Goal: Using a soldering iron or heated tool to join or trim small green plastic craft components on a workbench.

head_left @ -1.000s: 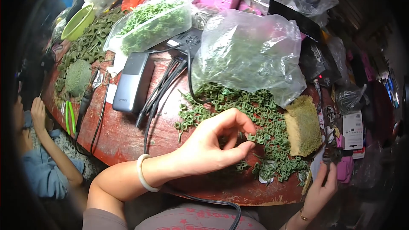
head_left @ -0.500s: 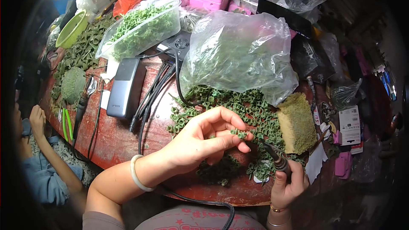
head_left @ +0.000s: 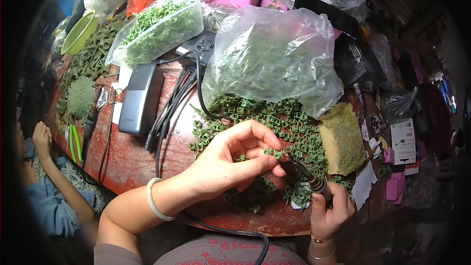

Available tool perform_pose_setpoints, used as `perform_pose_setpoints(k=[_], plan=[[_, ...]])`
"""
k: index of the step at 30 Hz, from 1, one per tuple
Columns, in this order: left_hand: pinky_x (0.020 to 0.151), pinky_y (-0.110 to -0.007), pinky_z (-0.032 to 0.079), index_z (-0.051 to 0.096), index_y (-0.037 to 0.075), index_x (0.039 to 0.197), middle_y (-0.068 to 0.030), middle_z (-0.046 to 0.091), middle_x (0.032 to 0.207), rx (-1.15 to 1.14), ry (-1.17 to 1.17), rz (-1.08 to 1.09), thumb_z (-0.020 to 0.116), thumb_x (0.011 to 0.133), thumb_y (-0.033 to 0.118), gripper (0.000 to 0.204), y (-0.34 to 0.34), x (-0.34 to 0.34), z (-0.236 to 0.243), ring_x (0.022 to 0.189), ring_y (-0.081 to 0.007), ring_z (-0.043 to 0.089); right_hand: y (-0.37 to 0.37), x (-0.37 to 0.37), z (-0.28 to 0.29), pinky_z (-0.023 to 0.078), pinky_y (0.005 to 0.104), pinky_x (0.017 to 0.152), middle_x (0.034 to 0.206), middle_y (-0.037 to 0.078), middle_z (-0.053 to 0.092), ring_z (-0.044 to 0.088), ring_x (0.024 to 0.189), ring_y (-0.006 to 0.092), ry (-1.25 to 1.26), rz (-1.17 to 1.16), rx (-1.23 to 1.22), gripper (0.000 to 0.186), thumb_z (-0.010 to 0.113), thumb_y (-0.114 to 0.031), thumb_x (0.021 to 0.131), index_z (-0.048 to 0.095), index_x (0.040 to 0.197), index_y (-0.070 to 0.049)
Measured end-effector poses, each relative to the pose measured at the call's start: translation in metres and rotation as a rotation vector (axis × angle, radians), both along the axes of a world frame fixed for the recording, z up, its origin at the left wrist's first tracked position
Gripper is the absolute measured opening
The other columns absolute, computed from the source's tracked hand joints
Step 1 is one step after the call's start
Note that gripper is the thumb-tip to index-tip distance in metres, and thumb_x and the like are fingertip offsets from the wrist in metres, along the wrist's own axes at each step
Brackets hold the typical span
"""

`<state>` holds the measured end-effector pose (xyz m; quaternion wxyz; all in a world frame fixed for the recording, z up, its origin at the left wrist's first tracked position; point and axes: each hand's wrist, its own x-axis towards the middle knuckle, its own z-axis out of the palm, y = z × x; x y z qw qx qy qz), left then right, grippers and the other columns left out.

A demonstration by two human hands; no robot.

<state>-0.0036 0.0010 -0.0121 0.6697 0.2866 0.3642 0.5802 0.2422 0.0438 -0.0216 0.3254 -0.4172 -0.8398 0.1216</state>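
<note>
My left hand (head_left: 238,159), with a pale bangle on its wrist, pinches a small green ring-shaped piece (head_left: 272,153) between thumb and fingers. Wrapped around the handle of a soldering iron (head_left: 318,183) is my right hand (head_left: 330,212). The iron's thin dark tip points up and left and meets or nearly meets the green piece; I cannot tell if they touch. Beneath and beyond my hands lies a spread of similar green ring-shaped pieces (head_left: 274,118) on the red table (head_left: 132,167). A smaller dark green heap (head_left: 251,196) sits under my left wrist.
A clear bag (head_left: 274,64) of green pieces lies behind the spread. To its left are a full plastic tub (head_left: 162,25), a grey power bank (head_left: 141,99) and black cables (head_left: 171,105). A crusted sponge block (head_left: 342,138) lies right. Another person's arm (head_left: 64,176) is at far left.
My right hand has brought the soldering iron slightly up and left, its tip closer to the green piece. My left hand keeps its pinch, almost unmoved; the whole view has shifted a little.
</note>
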Motion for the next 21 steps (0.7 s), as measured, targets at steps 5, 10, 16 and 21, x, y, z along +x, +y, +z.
perform_pose_setpoints(k=[5, 10, 16, 21], plan=[[0.041, -0.016, 0.029, 0.05, 0.006, 0.11, -0.0119, 0.068, 0.088, -0.012, 0.002, 0.012, 0.057, 0.092, 0.001, 0.02, 0.0003, 0.0013, 0.0002, 0.05, -0.0009, 0.045, 0.0005, -0.0006, 0.0005, 0.042, 0.0351, 0.048, 0.066, 0.009, 0.055, 0.054, 0.053, 0.0262, -0.022, 0.006, 0.02, 0.04, 0.072, -0.039, 0.084, 0.058, 0.085, -0.001], [0.041, -0.016, 0.03, 0.051, 0.006, 0.11, -0.0101, 0.067, 0.089, -0.009, 0.007, 0.01, 0.057, 0.092, 0.0, 0.02, -0.0003, 0.0005, -0.0005, 0.058, -0.0019, 0.053, -0.0003, 0.0002, -0.0002, 0.042, 0.0352, 0.048, 0.067, 0.009, 0.055, 0.055, 0.054, 0.0264, -0.029, -0.004, -0.006, 0.039, 0.072, -0.038, 0.084, 0.059, 0.086, -0.001], [0.042, -0.016, 0.033, 0.051, 0.005, 0.11, -0.0081, 0.065, 0.093, 0.005, -0.014, -0.015, 0.058, 0.091, 0.0, 0.02, -0.0005, -0.0011, -0.0045, 0.075, -0.0055, 0.063, -0.0002, -0.0005, -0.0003, 0.042, 0.0351, 0.048, 0.067, 0.009, 0.055, 0.055, 0.054, 0.0263, -0.032, -0.007, 0.012, 0.039, 0.072, -0.038, 0.084, 0.058, 0.086, -0.001], [0.043, -0.015, 0.035, 0.051, 0.005, 0.109, -0.0112, 0.065, 0.1, 0.01, -0.016, -0.025, 0.058, 0.091, -0.001, 0.02, -0.0001, -0.0014, -0.0054, 0.082, -0.0097, 0.066, -0.001, -0.0002, -0.0002, 0.041, 0.0347, 0.048, 0.066, 0.008, 0.054, 0.054, 0.054, 0.026, 0.009, -0.023, 0.02, 0.041, 0.069, -0.042, 0.085, 0.058, 0.085, -0.002]])
